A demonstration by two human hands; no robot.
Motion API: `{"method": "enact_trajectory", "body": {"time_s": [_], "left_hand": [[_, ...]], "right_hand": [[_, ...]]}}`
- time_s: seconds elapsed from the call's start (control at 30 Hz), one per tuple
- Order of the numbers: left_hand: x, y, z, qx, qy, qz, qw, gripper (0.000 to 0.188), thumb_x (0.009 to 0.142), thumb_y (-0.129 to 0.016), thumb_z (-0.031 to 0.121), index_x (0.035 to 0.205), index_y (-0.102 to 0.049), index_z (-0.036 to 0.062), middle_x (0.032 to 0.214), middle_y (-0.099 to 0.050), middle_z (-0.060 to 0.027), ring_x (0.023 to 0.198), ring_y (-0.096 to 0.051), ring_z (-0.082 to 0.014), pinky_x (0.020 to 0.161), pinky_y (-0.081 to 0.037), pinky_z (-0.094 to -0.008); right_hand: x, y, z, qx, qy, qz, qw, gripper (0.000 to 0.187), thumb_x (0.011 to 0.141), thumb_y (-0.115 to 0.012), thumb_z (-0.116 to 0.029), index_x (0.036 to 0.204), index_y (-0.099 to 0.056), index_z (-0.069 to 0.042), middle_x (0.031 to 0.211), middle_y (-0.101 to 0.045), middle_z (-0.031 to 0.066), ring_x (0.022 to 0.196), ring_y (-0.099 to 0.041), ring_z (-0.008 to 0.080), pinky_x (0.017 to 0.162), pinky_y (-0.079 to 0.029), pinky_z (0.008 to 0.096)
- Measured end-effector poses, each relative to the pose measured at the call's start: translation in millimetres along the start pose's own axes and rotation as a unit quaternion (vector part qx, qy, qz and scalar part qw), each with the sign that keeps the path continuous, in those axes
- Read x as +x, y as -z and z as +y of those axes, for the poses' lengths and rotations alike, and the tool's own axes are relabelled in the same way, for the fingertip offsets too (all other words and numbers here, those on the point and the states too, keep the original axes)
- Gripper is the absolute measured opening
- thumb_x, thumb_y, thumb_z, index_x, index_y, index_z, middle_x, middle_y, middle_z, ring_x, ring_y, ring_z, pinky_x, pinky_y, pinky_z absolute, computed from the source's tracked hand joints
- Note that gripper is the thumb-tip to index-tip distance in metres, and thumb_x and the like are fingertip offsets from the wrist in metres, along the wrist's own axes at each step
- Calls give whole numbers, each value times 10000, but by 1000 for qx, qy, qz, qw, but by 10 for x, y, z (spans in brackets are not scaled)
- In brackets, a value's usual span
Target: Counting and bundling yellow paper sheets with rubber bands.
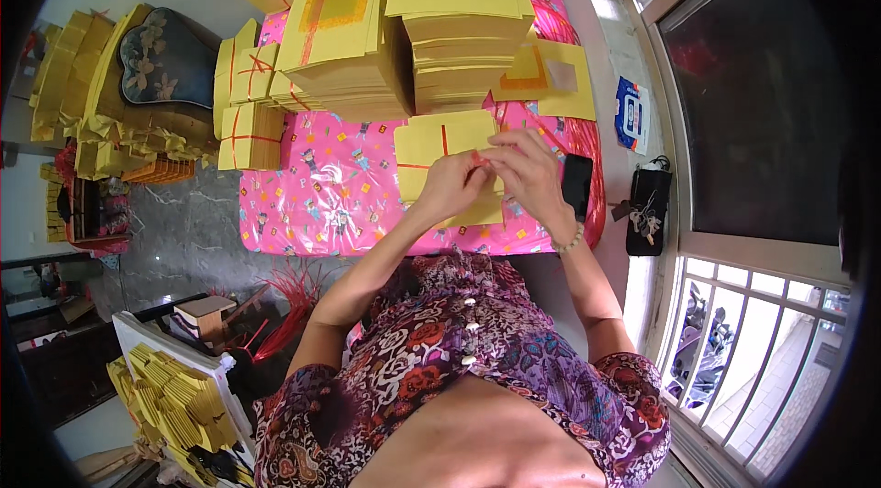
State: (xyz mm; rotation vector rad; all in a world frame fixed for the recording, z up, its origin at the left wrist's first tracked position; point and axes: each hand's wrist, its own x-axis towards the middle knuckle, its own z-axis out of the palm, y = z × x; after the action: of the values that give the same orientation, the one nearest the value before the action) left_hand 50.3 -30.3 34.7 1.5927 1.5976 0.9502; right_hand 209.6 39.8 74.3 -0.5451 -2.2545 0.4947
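- Meeting over the desk [317,194] near the centre of the head view, the left hand [450,185] and right hand [530,178] bring their fingertips together.
- Directly beneath the fingers lies the yellow paper bundle [422,137], most of it showing toward the upper left of them; its long axis is partly hidden.
- A red strap [444,137] crosses the bundle's face, one run up-and-down, another sideways; the left hand is nearer the sideways run.
- Both hands' fingers are curled, tips close together near a reddish bit; I cannot tell whether they grip it.
- Right of the hands lies a black phone [576,183].
- At the frame's right, a black pouch [650,235] has keys [648,222] on it; its contents are hidden.
- Nearby sits a blue-and-white packet [630,116], contents unseen.
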Motion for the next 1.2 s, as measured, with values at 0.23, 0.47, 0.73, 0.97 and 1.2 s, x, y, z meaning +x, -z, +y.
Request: {"method": "enact_trajectory", "body": {"time_s": [0.23, 0.47, 0.73, 0.97, 1.2], "left_hand": [[124, -71, -102, -52, 44, 10, 998, 262, 911, -581, 292, 941, -700, 61, 642, -629, -103, 587, -604, -163, 561, -458, -329], [327, 55, -89, -259, 124, -36, 957, 296, 945, -575, 284, 909, -722, 31, 722, -695, -24, 602, -569, -75, 580, -460, -248], [430, 209, -84, -237, 84, -113, 961, 185, 894, -624, 172, 898, -713, 9, 773, -699, -21, 634, -582, -70, 568, -475, -238], [304, 194, -103, 198, -336, 18, 921, 341, 735, -647, 69, 1076, -648, 60, 986, -684, -59, 705, -668, -248, 575, -548, -330], [313, 116, -224, 190, -383, 106, 898, 348, 743, -638, 62, 1090, -635, 77, 972, -680, -43, 720, -677, -214, 575, -552, -299]], "right_hand": [[87, -84, 149, 79, -94, -35, 992, 159, 817, -667, -133, 958, -683, -60, 873, -650, 91, 820, -625, 267, 750, -477, 382], [-7, 82, 167, 18, -205, -72, 976, 145, 913, -565, -136, 879, -599, 1, 795, -581, 156, 765, -592, 335, 670, -452, 417], [-298, 89, 170, 168, -244, -176, 939, 159, 900, -588, -161, 865, -593, -6, 759, -541, 143, 710, -563, 296, 632, -436, 364], [-295, -273, 612, 377, -310, -72, 870, 198, 987, -489, -127, 1067, -624, -7, 913, -565, 22, 808, -555, 92, 723, -466, 244], [-242, -272, 766, 384, -274, -171, 865, 213, 967, -499, -77, 1126, -622, -5, 938, -508, 16, 900, -503, 90, 796, -428, 247]]}}
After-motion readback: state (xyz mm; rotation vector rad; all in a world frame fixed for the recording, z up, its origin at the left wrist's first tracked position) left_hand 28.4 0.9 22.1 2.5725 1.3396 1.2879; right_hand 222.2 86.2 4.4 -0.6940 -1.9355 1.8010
